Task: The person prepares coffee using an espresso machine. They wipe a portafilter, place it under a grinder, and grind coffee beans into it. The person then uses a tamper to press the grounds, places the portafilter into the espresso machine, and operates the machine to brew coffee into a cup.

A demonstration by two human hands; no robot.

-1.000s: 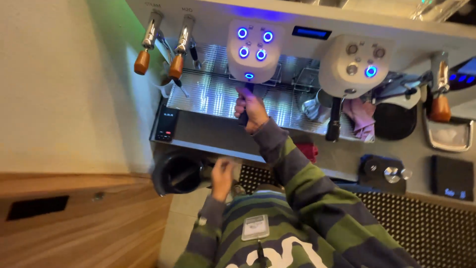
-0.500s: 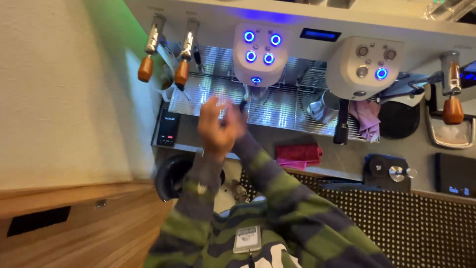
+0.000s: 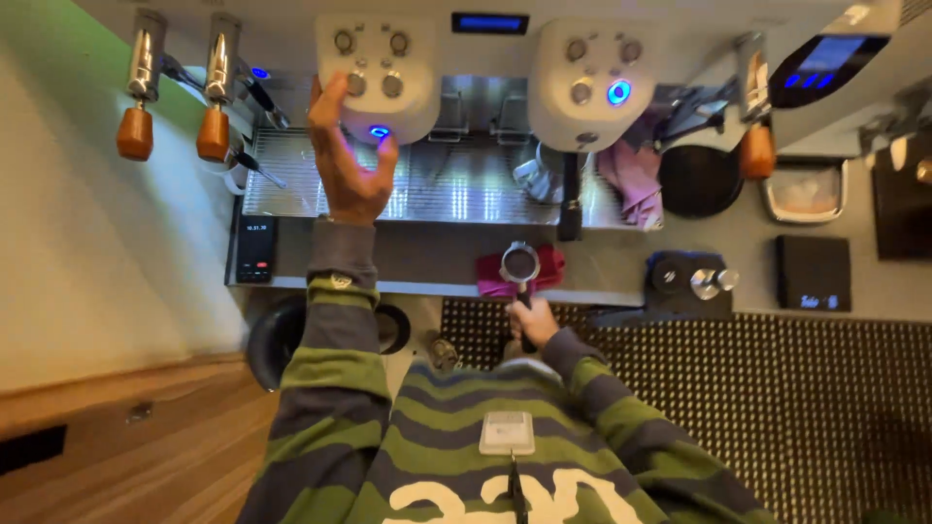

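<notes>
The person's left hand [image 3: 348, 160] is raised to the left group head [image 3: 377, 63] of the espresso machine [image 3: 466, 107], fingers spread open and holding nothing, the fingertips resting at or just beside the lower button on the panel; a small blue light glows near the thumb. The right hand [image 3: 532, 322] is closed around the handle of a portafilter [image 3: 520, 264], whose round basket sits over a folded red cloth [image 3: 544, 272] at the front edge of the counter, well apart from the group head. Whether the basket holds grounds cannot be told from above. To do this well, the left hand should likely press one button cleanly with a single fingertip and not brush the neighbouring dials, while the right hand keeps the portafilter level and steady so nothing spills from the basket. The drip tray [image 3: 456, 184] below the group is the safe place for any water to fall, so the portafilter is best kept off to the side until the flow stops. A second portafilter [image 3: 568, 199] hangs locked under the right group head [image 3: 594, 78], beside a pink cloth [image 3: 629, 180].
</notes>
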